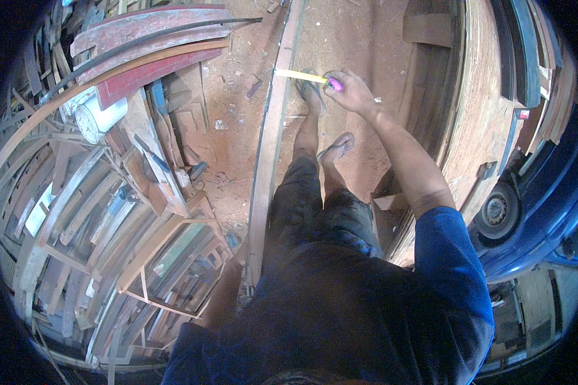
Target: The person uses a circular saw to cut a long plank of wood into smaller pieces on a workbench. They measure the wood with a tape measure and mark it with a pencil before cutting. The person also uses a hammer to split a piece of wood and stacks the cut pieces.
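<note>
My right hand point(353, 94) is closed around a tape measure point(334, 84) with a pink-purple case. Its yellow blade point(302, 76) is drawn out to the left, and the blade's end meets a long wooden board point(271, 135). This board runs from the far edge back toward my body, along the left of my legs. On the near left, my left forearm point(225, 295) hangs down beside the board's near end. The fingers of my left hand cannot be made out there.
Stacked timber offcuts point(77, 256) fill the left side. Curved red boards point(154, 70) and a white bucket point(101, 119) lie at the far left. A thick wooden slab point(481, 83) stands on the right, with a blue car point(533, 218) beyond. Wood scraps litter the brown floor point(231, 154).
</note>
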